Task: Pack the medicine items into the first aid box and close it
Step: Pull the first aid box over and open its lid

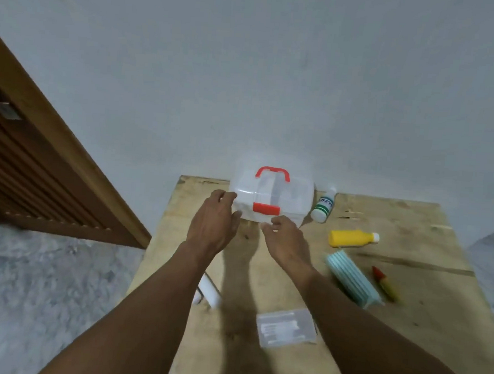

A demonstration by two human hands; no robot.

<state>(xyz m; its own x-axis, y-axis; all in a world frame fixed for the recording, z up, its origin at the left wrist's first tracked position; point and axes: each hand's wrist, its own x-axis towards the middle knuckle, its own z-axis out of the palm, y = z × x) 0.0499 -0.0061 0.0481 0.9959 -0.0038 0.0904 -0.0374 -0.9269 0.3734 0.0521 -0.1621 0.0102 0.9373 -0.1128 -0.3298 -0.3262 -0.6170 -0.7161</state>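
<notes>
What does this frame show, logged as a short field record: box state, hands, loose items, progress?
box: first aid box, translucent, red handle and latch, lid down, at the table's far edge
left hand: at the box's left corner, fingers open
right hand: just in front of the box, empty
loose items: white bottle, yellow bottle, green mask stack, red-yellow tube, clear packet
progress: nothing visibly packed yet

White tube half hidden under left forearm; green bottle label too blurred to read.
</notes>
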